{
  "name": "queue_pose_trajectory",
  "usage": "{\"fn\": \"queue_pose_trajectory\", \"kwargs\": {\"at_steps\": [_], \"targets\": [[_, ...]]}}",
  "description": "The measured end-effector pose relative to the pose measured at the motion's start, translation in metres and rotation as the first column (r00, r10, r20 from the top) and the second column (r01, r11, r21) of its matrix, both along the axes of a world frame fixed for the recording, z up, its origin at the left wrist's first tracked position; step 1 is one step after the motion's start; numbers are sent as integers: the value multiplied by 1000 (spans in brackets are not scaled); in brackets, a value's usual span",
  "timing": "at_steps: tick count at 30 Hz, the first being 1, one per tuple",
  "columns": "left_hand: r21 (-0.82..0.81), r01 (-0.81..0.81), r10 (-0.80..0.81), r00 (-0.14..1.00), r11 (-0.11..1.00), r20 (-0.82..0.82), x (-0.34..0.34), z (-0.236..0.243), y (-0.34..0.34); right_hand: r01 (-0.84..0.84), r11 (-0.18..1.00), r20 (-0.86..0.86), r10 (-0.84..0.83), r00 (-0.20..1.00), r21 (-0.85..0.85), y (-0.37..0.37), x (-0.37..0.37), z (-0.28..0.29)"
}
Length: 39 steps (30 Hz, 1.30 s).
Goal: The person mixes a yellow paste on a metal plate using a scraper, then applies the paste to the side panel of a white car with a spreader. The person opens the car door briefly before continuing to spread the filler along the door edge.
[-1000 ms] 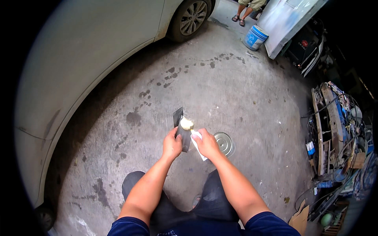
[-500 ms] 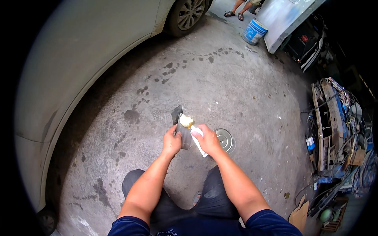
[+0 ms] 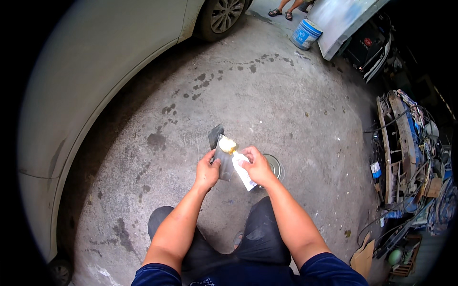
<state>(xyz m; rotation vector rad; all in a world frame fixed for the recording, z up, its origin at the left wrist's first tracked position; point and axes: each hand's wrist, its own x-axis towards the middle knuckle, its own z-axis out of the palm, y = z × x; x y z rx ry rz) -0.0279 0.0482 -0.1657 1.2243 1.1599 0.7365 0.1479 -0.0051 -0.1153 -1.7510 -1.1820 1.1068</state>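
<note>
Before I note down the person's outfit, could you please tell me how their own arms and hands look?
Short navy-blue sleeves cover the upper arms, the left sleeve and right sleeve both plain where visible. The left forearm and right forearm are uncovered. The left hand and right hand are ungloved, with no watch or bracelet visible.

Pale car (image 3: 105,66); blue-and-white bucket (image 3: 306,35); brown cardboard (image 3: 362,258)

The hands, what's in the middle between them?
In the head view, between the left hand and the right hand are the grey plate the left holds, with a cream blob on it, and the white tube the right holds.
</note>
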Motion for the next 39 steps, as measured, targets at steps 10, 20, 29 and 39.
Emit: {"fn": "queue_pose_trajectory", "kwargs": {"at_steps": [10, 20, 29, 39], "targets": [[-29, 32, -31, 999, 999, 25, 2, 10, 1, 144, 989, -605, -102, 790, 21, 0, 7, -19], [-47, 31, -29, 998, 998, 57, 3, 17, -3, 135, 986, -811, 2, 585, 100, 4, 14, -23], [14, 27, -27, 999, 1000, 37, 1, 14, -4, 150, 982, -791, -1, 612, 115, 7, 8, -14], [7, 26, -27, 996, 1000, 82, 2, 8, -4, 165, 976, -769, 5, 639, 143, 8, 8, -21]]}}
